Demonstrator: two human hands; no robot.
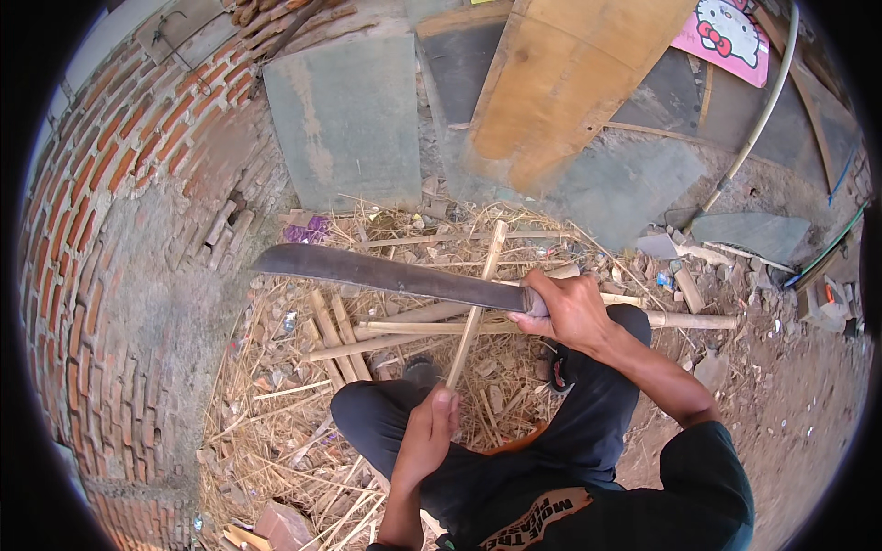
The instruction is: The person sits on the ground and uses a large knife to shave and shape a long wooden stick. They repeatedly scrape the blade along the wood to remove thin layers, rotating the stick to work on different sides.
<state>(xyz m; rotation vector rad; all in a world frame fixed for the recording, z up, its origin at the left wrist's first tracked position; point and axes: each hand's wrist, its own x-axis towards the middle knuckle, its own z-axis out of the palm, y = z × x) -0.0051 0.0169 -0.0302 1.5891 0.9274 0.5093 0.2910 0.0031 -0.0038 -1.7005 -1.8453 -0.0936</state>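
Observation:
My right hand is wrapped round the handle of a machete, whose long dark blade reaches out to the left. The blade lies across a pale bamboo strip, and whether it touches the strip I cannot tell. Gripping the strip's near end is my left hand, closed just above my left thigh. The strip's far end points up and away, past the blade. Below the blade, several cut bamboo pieces lie on the ground between and beyond my knees.
Straw and splinters cover the ground around me. At left rises a worn brick wall. Ahead lean a grey-green board and a tan wooden panel. A pale pole slants at far right, with rubble below it.

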